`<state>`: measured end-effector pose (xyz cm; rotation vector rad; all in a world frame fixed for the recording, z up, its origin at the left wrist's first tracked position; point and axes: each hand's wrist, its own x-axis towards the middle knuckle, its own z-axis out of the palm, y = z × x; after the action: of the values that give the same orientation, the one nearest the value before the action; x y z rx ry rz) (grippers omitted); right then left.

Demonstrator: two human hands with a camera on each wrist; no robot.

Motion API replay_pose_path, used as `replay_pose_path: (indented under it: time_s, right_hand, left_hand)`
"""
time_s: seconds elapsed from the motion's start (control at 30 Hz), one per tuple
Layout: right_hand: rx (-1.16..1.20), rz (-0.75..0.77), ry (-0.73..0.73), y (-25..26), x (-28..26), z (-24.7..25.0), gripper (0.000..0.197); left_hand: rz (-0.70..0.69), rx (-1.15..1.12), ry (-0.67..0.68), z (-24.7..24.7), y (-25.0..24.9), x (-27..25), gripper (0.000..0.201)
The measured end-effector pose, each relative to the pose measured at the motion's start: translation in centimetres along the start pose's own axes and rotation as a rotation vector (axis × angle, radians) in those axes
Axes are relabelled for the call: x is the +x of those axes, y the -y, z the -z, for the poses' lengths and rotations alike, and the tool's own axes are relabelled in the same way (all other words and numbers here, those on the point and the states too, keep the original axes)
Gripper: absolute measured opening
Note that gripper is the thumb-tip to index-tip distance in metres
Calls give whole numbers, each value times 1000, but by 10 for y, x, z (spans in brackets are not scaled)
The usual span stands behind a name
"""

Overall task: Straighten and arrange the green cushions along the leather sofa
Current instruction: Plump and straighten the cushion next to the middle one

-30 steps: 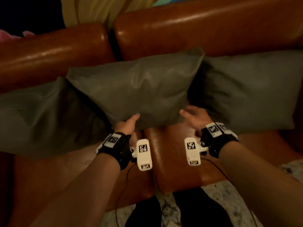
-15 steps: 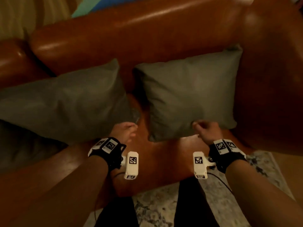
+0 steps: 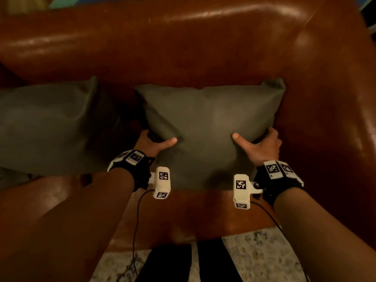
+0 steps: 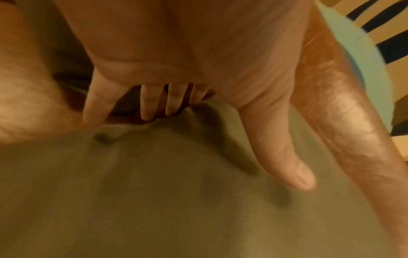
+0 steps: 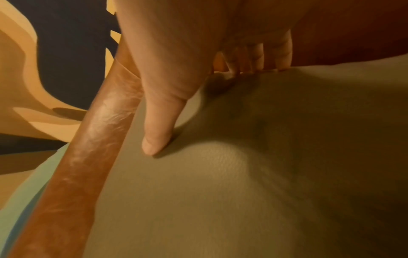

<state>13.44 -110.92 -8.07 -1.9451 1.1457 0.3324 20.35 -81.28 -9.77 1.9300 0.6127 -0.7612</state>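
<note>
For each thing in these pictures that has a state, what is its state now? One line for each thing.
Right cushion: upright against the sofa back, beside the armrest, held at both lower corners.
Left cushion: leaning on the sofa back, untouched, apart from the right cushion.
Left hand: grips the right cushion's lower left corner, thumb on its front.
Right hand: grips its lower right corner, thumb on its front.
Sofa: carries both cushions.
</note>
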Motion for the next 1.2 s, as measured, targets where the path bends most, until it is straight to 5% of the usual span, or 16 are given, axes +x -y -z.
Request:
replay_pose_path:
  time_s: [0.07, 0.17, 0.4, 0.67, 0.83, 0.93, 1.2]
  right_hand:
    - [32, -14, 23, -1, 13, -3, 137]
    - [133, 0, 77, -3, 23, -7, 149]
    - [274, 208, 95, -11, -2, -7, 102]
    - [288, 551, 79, 10, 2, -8, 105]
    - [132, 469, 260, 4, 31, -47, 77]
    - [165, 440, 305, -6, 32, -44, 67]
    - [208, 499, 213, -14, 16, -22, 61]
  left_hand:
    - [-33, -21, 30, -5, 10, 17, 142]
    - [-59, -53, 35, -11, 6, 22, 135]
    - [-187, -191, 63, -3, 21, -12, 134]
    - [-369, -144, -261, 16, 15, -31, 114]
    - [-226, 10, -138, 2, 19, 1, 86]
    - [-196, 7, -178, -3, 40, 1, 82]
    - [-283, -95, -276, -10, 25, -30, 87]
